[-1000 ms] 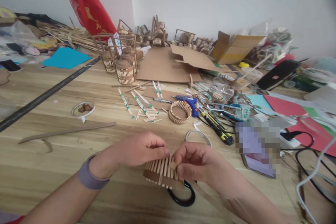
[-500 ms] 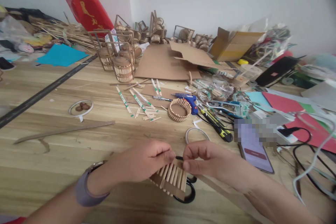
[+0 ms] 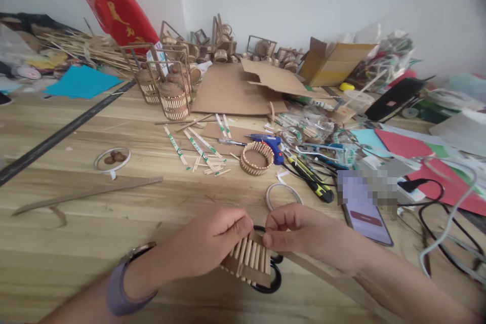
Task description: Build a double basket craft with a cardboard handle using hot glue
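Between my hands is a cardboard strip with wooden sticks (image 3: pixel 253 258) set side by side along it. My left hand (image 3: pixel 218 235), with a watch on the wrist, is closed on its left end. The thumb and fingers of my right hand (image 3: pixel 290 230) pinch its upper right edge. Black-handled scissors (image 3: pixel 274 283) lie on the table behind and below the piece, mostly hidden by it. A long cardboard strip (image 3: pixel 322 276) runs under my right forearm. Beyond my hands stands a round stick-walled basket (image 3: pixel 257 158).
A blue glue gun (image 3: pixel 266 144), a yellow-black utility knife (image 3: pixel 309 177) and a phone (image 3: pixel 366 212) lie to the right, among cables. Paper-wrapped sticks (image 3: pixel 203 147) are scattered ahead. Finished baskets with handles (image 3: pixel 174 98) stand behind, near cardboard sheets (image 3: pixel 231 86). A tape ring (image 3: pixel 113 159) surrounds brown balls.
The view has shifted slightly, so the table things appear a little further left. Both hands keep their grip on the stick-lined strip, almost unmoved.
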The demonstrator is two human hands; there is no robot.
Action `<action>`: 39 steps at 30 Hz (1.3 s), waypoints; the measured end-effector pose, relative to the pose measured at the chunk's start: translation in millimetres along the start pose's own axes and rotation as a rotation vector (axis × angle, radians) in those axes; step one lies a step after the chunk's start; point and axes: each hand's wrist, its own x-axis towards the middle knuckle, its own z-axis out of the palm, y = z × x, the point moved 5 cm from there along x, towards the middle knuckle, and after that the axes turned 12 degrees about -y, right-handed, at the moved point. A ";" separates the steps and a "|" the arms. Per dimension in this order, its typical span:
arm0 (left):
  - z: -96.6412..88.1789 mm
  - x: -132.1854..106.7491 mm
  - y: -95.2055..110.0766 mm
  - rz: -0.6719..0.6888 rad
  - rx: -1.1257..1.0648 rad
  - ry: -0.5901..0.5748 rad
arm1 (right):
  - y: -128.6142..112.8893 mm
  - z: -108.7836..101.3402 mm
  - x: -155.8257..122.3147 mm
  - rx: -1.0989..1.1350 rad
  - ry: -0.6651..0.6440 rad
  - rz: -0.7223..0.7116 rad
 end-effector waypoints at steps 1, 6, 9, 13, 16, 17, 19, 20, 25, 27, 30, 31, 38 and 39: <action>0.3 0.0 -0.8 -0.003 -0.007 -0.001 | -0.2 -0.1 -0.2 0.001 0.004 0.005; 1.9 0.6 -3.9 -0.004 -0.077 -0.027 | -2.2 0.7 -0.4 0.008 0.001 0.016; 4.6 1.2 -6.0 -0.014 -0.171 -0.073 | -3.3 1.1 -0.5 -0.002 0.008 0.009; 6.1 1.2 -6.8 -0.026 -0.237 -0.083 | -4.3 2.1 -1.7 -0.026 0.018 0.019; 6.2 0.8 -5.7 -0.028 -0.237 -0.083 | -5.6 2.8 -2.7 -0.036 0.021 0.024; 6.3 0.7 -5.3 -0.028 -0.236 -0.085 | -6.0 2.9 -2.9 -0.042 0.020 0.023; 5.8 0.3 -4.5 -0.029 -0.223 -0.078 | -6.2 2.7 -3.0 -0.064 0.022 0.020; 5.6 0.1 -4.4 -0.032 -0.214 -0.074 | -6.1 2.3 -3.1 -0.078 0.026 0.018; 5.2 -0.3 -6.2 -0.045 -0.196 -0.065 | -6.2 -0.4 -7.6 -0.179 0.090 0.030; 5.0 -0.6 -6.6 -0.035 -0.206 -0.064 | -7.5 -1.0 -11.9 -0.204 0.131 0.026; 3.5 -2.3 -6.4 -0.022 -0.202 -0.053 | -9.2 0.4 -17.8 -0.204 0.159 -0.017; 2.8 -3.1 -6.1 -0.019 -0.197 -0.048 | -9.0 1.4 -19.3 -0.200 0.161 -0.036; -3.0 -10.5 -0.2 0.039 -0.118 0.000 | -9.5 6.4 -29.1 -0.283 0.270 -0.093; -3.7 -11.2 0.5 0.044 -0.105 0.004 | -12.8 6.8 -31.1 -0.295 0.292 -0.129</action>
